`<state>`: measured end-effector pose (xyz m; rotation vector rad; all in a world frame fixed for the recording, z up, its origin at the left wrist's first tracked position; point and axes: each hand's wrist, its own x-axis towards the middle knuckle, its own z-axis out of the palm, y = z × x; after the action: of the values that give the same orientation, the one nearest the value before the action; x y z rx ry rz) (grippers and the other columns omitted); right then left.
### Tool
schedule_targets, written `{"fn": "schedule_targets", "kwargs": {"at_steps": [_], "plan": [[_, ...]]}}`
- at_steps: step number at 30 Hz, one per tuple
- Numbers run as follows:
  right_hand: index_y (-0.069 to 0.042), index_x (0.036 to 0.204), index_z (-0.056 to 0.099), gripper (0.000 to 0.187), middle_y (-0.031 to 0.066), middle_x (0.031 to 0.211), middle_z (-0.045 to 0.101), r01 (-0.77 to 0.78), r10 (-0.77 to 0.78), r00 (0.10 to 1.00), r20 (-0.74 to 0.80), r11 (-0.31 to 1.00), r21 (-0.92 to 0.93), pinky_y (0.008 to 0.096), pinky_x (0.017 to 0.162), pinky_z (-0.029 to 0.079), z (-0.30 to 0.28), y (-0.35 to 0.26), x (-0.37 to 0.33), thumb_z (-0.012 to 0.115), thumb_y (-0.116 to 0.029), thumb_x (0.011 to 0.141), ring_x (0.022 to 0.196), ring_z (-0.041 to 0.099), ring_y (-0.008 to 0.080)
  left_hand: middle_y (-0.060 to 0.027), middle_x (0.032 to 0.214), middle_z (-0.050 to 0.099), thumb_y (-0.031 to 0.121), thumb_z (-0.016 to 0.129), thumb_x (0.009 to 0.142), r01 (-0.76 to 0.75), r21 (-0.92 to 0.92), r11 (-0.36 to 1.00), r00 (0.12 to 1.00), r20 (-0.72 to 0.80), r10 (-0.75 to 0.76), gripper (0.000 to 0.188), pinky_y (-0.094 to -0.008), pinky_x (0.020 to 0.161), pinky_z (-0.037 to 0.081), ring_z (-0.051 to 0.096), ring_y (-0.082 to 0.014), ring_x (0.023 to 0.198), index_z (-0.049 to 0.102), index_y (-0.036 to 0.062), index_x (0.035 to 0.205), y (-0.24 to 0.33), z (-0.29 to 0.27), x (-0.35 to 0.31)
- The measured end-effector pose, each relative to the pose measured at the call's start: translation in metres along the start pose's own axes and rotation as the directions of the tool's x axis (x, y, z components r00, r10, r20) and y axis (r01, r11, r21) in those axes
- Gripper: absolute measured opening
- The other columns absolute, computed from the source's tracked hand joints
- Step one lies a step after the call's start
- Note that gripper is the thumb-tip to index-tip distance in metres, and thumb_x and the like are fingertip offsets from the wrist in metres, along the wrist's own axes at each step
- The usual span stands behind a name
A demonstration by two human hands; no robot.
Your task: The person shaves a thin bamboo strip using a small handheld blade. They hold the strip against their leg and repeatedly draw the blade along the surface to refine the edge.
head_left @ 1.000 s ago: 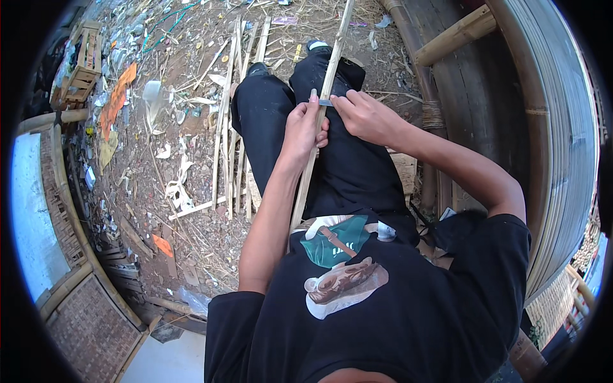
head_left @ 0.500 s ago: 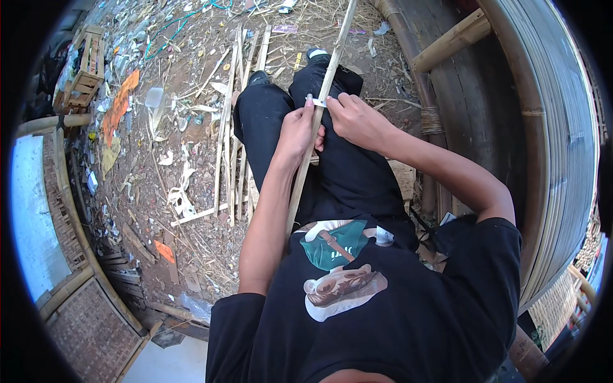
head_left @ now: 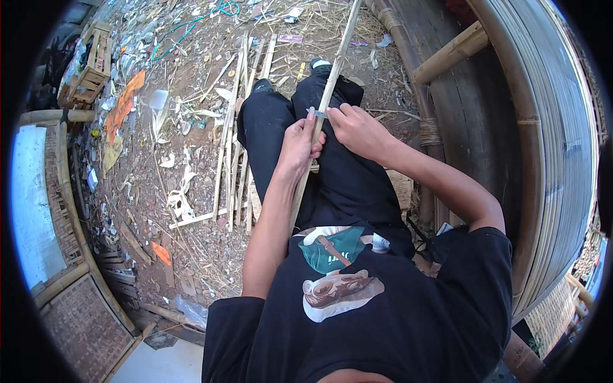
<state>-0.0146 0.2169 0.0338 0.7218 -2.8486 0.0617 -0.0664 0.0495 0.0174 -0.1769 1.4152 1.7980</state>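
Note:
A long, pale bamboo strip (head_left: 335,71) runs slantwise from my lap up past my knees to the top edge of the view. My left hand (head_left: 297,145) is wrapped round it, thumb pointing up along the strip. Closed beside it, my right hand (head_left: 357,133) grips a small knife, whose short shiny blade (head_left: 320,115) lies across the strip. The tip of my left thumb is at the far end of that blade. The knife's handle is hidden inside my right fist.
Several split bamboo strips (head_left: 231,137) lie on the littered ground left of my legs. A wooden crate (head_left: 91,70) stands at the far left. Along my right runs a bamboo frame (head_left: 531,121) with a dark plank behind a lashed pole (head_left: 429,121).
Both hands and the knife blade have moved slightly down along the strip, toward my body. The blade looks darker now, and the whole view has shifted a little.

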Motion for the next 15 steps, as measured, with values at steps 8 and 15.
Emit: {"fn": "schedule_targets", "kwargs": {"at_steps": [8, 15], "plan": [[0.012, 0.106, 0.057, 0.036, 0.0093, 0.084, 0.051, -0.007, 0.008, 1.0, -0.003, 0.999, 0.035, 0.0302, 0.069, 0.049, 0.0, 0.002, -0.001, 0.055, -0.006, 0.075, 0.08, 0.054, 0.0201, -0.0005, 0.062, 0.052, 0.037, 0.049, 0.098, 0.009, 0.018, 1.0, 1.0, -0.017, -0.009, 0.032, -0.0181, 0.039, 0.026, 0.035, -0.0029, 0.043, 0.049, 0.007, 0.088, -0.002, 0.001, 0.002], [0.012, 0.105, 0.058, 0.037, 0.0096, 0.086, 0.052, -0.024, 0.023, 1.0, -0.013, 1.0, -0.015, 0.027, 0.066, 0.05, 0.006, -0.001, -0.002, 0.057, -0.007, 0.074, 0.08, 0.053, 0.0189, 0.0007, 0.058, 0.049, 0.039, 0.046, 0.098, 0.029, 0.091, 0.995, 0.997, -0.069, -0.022, 0.033, -0.0185, 0.038, 0.026, 0.034, -0.003, 0.041, 0.047, 0.0085, 0.086, 0.001, 0.006, 0.006]]}}
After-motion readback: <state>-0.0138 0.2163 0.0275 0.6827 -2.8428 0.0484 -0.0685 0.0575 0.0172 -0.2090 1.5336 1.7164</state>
